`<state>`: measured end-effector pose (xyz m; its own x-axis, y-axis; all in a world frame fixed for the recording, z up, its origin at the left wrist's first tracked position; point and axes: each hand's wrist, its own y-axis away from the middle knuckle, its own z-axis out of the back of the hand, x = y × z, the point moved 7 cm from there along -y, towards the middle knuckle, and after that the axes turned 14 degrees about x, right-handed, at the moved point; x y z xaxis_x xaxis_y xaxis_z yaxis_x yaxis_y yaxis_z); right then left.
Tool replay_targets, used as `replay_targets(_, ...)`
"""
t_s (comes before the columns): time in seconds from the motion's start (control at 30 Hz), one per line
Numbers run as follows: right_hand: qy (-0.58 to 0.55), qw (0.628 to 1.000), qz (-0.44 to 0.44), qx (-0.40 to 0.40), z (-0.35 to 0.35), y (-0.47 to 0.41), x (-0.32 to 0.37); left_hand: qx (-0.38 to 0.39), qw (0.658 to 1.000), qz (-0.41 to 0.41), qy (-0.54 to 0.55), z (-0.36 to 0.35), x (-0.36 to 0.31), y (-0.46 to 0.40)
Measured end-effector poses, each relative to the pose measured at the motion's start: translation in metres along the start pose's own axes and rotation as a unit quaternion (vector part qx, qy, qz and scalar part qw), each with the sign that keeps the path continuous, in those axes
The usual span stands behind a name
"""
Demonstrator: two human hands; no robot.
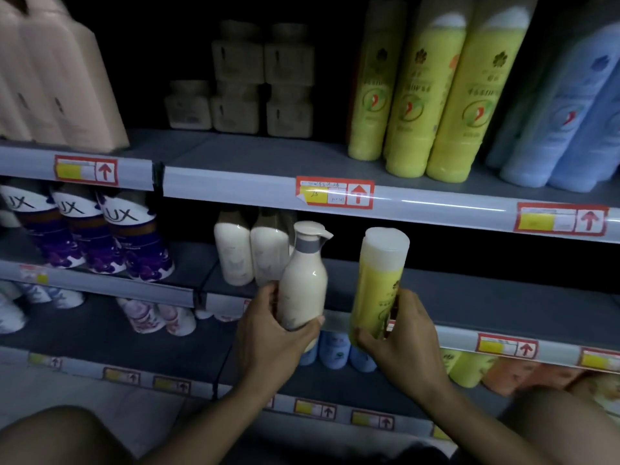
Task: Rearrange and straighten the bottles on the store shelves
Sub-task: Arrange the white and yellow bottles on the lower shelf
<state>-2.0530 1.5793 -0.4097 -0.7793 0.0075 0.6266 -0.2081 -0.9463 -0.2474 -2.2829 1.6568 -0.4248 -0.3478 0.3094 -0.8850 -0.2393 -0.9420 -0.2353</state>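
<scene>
Above both hands, the upper shelf (436, 209) carries tall yellow bottles (446, 105) and blue ones. Two cream bottles (248, 250) stand just behind the left hand (271, 333). That hand is wrapped around a cream pump bottle (303, 283), upright. Beside it, the right hand (399, 333) clasps a yellow bottle (377, 286) with a translucent cap, tilted slightly.

Three tall yellow bottles (432, 92) on the upper shelf (255, 152), plus one yellow bottle (377, 290) in hand. Three cream pump bottles (268, 250). Three purple Lux bottles (134, 239).
</scene>
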Motion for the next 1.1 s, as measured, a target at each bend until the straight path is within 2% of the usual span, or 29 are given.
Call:
replay_targets(0.37, 0.004, 0.999, -0.048, 0.015, 0.000, -0.044, -0.026, 0.024, 0.998, 0.026, -0.051, -0.020, -0.005, -0.056)
replay_targets(0.77, -0.033, 0.998, -0.048, -0.020, -0.002, -0.094, -0.028, 0.015, 1.000, -0.006, -0.013, -0.038, 0.004, -0.102)
replay_targets(1.1, -0.034, 0.997, -0.068, -0.032, -0.027, -0.098, -0.041, 0.024, 0.998, -0.023, 0.061, -0.057, 0.031, -0.094)
